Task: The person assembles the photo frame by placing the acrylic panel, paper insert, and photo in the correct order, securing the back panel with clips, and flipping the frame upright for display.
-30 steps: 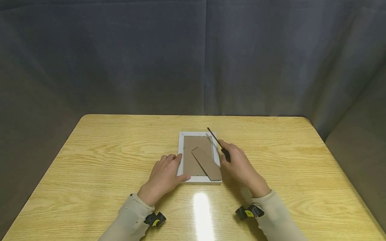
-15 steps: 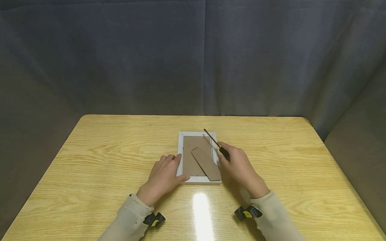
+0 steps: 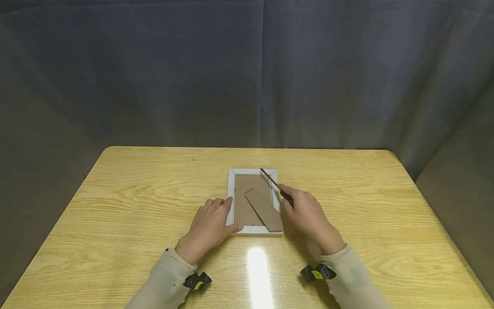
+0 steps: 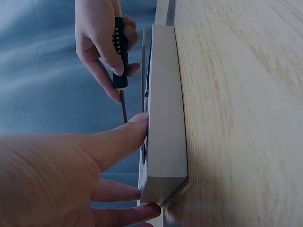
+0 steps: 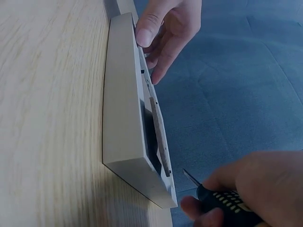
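A white picture frame (image 3: pixel 254 230) lies face down at the middle of the table, its brown backing board (image 3: pixel 247 189) up and a cardboard stand flap (image 3: pixel 264 210) slanting across it. My left hand (image 3: pixel 210 225) rests flat against the frame's left edge, thumb at the near left corner; in the left wrist view the thumb (image 4: pixel 128 135) presses the frame (image 4: pixel 163 118). My right hand (image 3: pixel 306 212) grips a black-handled screwdriver (image 3: pixel 275 184), whose thin shaft points up-left over the frame's far right corner. The right wrist view shows the screwdriver (image 5: pixel 227 201) beside the frame (image 5: pixel 120 104).
The wooden table (image 3: pixel 135 206) has rounded far corners, and a glare spot lies just in front of the frame. A dark grey curtain (image 3: pixel 247 73) hangs behind and on both sides.
The screwdriver tip has moved left and down, from beyond the frame's far right corner to over its inner edge. The right hand shifted slightly left. The left hand stayed still.
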`<state>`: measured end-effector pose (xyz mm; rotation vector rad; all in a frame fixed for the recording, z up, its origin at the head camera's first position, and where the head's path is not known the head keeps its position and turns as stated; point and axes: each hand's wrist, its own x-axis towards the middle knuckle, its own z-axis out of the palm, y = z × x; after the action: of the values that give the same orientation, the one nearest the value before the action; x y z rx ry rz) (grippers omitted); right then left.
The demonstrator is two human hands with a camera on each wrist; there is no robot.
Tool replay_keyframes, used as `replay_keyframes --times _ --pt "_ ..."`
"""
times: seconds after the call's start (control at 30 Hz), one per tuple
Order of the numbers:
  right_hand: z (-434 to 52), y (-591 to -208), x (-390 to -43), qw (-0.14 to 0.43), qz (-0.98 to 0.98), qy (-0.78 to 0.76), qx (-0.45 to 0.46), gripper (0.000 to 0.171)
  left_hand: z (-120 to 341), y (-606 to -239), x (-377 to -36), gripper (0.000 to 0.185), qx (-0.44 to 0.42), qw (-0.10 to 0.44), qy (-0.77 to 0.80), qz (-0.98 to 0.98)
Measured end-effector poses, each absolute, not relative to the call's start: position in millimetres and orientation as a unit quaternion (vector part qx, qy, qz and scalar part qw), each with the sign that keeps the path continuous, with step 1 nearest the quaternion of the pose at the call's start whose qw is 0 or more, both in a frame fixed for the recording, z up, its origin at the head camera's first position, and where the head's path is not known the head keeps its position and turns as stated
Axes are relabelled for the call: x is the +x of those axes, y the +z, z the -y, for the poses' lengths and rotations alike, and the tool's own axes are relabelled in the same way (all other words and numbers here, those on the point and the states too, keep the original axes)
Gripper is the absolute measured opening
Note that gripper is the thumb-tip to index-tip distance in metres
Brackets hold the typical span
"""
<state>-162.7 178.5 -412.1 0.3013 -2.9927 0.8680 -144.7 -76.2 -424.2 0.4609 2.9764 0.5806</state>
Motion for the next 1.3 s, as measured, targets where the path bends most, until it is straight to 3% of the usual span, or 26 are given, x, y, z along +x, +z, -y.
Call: replay_keyframes --times 0.73,1.3 --pt "-178 -407 -162 -0.046 0.959 0.267 0.089 0.043 76 -424 -144 0.083 0.152 0.034 0.19 -0.969" --pt "-170 -381 -172 -0.088 0.965 0.224 0.101 0.045 75 -424 -146 0.082 0.151 0.034 0.188 -0.97"
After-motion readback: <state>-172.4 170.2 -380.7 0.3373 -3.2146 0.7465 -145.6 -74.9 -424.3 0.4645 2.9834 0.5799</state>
